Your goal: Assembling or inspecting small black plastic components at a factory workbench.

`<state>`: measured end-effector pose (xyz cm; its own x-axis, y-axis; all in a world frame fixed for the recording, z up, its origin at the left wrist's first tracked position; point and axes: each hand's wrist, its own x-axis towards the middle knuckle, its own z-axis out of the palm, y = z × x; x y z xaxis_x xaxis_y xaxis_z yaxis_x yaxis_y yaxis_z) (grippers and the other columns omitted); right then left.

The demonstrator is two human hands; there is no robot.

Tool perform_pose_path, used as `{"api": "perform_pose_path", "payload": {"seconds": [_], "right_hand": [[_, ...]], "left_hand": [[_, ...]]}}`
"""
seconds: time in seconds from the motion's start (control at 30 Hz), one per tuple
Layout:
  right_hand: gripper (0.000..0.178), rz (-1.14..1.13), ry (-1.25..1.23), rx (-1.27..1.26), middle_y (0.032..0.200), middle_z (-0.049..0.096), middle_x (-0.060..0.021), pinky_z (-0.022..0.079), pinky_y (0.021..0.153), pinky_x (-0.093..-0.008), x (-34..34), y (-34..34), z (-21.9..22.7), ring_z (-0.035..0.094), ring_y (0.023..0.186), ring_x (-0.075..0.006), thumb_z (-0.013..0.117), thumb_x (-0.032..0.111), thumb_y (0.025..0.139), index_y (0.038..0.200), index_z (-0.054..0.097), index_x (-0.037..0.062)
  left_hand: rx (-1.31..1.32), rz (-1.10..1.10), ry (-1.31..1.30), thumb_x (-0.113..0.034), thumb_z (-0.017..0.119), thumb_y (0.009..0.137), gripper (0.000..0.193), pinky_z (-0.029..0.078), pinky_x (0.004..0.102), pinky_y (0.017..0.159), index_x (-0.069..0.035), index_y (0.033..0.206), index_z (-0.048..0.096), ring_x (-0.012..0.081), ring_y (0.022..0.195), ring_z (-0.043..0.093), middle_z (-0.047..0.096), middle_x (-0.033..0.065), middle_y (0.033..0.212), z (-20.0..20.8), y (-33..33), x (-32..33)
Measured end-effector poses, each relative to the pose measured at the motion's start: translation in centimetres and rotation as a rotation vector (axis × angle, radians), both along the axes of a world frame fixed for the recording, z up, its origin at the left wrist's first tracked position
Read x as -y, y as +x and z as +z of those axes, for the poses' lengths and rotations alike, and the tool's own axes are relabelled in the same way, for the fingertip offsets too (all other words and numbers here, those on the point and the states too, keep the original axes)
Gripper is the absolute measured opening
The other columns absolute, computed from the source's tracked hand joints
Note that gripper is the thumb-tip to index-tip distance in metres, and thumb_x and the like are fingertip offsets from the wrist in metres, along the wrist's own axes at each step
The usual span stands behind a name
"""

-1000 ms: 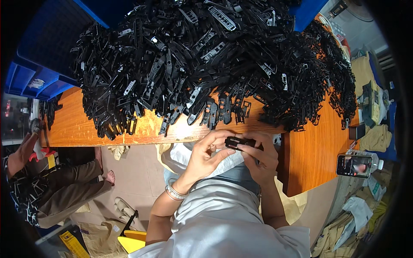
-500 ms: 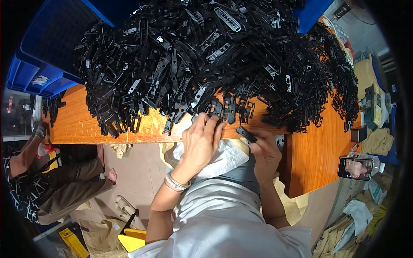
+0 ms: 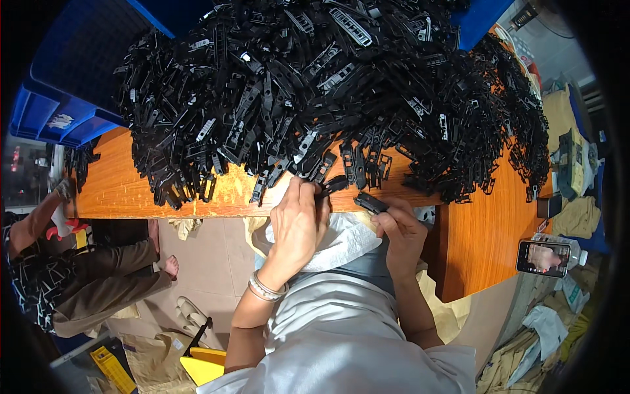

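Over the table's front edge, my left hand (image 3: pixel 296 220) grips a slim black plastic part (image 3: pixel 333 184), which points off to the right. Its fingertips are partly hidden behind the back of the hand. To its right, my right hand (image 3: pixel 401 228) pinches another black plastic part (image 3: pixel 371 202) between thumb and fingers, with one end aimed at the left hand. The two parts are close but apart. Just beyond, several loose black parts (image 3: pixel 354 165) lie on the wooden table (image 3: pixel 230 190), in front of a big heap of similar black parts (image 3: pixel 275 98).
Blue plastic crates (image 3: pixel 56 111) flank the heap. A phone (image 3: pixel 543 257) leans against a clear bottle (image 3: pixel 576 255) at the right. Another person (image 3: pixel 65 282) sits at the left. A white sack (image 3: pixel 348 243) hangs below the table edge; brown bags (image 3: pixel 154 361) lie on the floor.
My left hand has drawn back slightly from the loose parts and now has a black part between its fingers. The part in my right hand has turned flatter, toward the left hand.
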<state>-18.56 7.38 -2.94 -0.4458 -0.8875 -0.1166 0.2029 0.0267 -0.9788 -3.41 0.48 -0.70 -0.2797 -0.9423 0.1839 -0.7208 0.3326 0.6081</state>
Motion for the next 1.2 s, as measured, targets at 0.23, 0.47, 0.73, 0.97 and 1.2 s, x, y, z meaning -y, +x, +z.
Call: {"api": "perform_pose_path", "payload": {"seconds": [0.23, 0.47, 0.73, 0.97, 1.2], "right_hand": [[0.013, -0.039, 0.020, -0.025, 0.089, 0.054, -0.0087, 0.037, 0.051, -0.0202, 0.2, -0.1, 0.1, 0.048, 0.054, -0.0086, 0.057, 0.004, 0.078, 0.076, 0.062, -0.0081], [0.016, -0.014, 0.023, 0.049, 0.072, 0.056, -0.0095, 0.036, 0.046, -0.0202, 0.1, -0.1, 0.0, 0.048, 0.050, -0.0100, 0.054, 0.007, 0.083, 0.079, 0.060, -0.0080], [0.015, 0.173, 0.168, 0.366, 0.058, 0.056, -0.0112, 0.039, 0.044, -0.0229, 0.5, -0.3, 1.0, 0.053, 0.046, -0.0157, 0.054, 0.004, 0.081, 0.082, 0.058, -0.0093], [0.013, 0.267, 0.208, 0.291, 0.057, 0.056, -0.0107, 0.043, 0.045, -0.0245, 0.6, -0.5, 1.8, 0.056, 0.047, -0.0170, 0.055, 0.004, 0.080, 0.077, 0.059, -0.0082], [0.012, 0.180, 0.146, 0.156, 0.061, 0.059, -0.0121, 0.047, 0.051, -0.0239, 0.5, 0.5, 1.6, 0.058, 0.052, -0.0157, 0.055, 0.003, 0.081, 0.078, 0.059, -0.0075]], "left_hand": [[-0.029, -0.045, -0.021, -0.002, 0.063, 0.073, 0.014, 0.043, 0.0350, 0.054, 0.000, 0.083, 0.053, 0.0288, 0.061, 0.055, 0.052, 0.0117, 0.075, -0.7, 0.8, -0.3], [-0.036, -0.103, -0.098, 0.000, 0.063, 0.072, 0.013, 0.043, 0.0308, 0.049, 0.001, 0.081, 0.054, 0.0224, 0.054, 0.055, 0.054, 0.0098, 0.072, -0.3, 0.8, -0.8], [-0.628, -0.189, 0.133, 0.002, 0.068, 0.063, 0.026, 0.046, 0.0247, 0.056, 0.003, 0.088, 0.059, 0.0117, 0.056, 0.054, 0.057, 0.0054, 0.065, -3.7, 1.4, -1.7], [-0.749, -0.260, 0.364, 0.004, 0.065, 0.066, 0.031, 0.049, 0.0252, 0.068, 0.005, 0.097, 0.060, 0.0144, 0.074, 0.063, 0.065, 0.0112, 0.082, -3.8, 1.7, -1.6], [-0.909, -0.239, 0.865, -0.008, 0.052, 0.087, 0.030, 0.053, 0.0289, 0.071, 0.009, 0.111, 0.049, 0.0202, 0.080, 0.064, 0.064, 0.0168, 0.088, -1.2, 1.6, -1.9]]}}
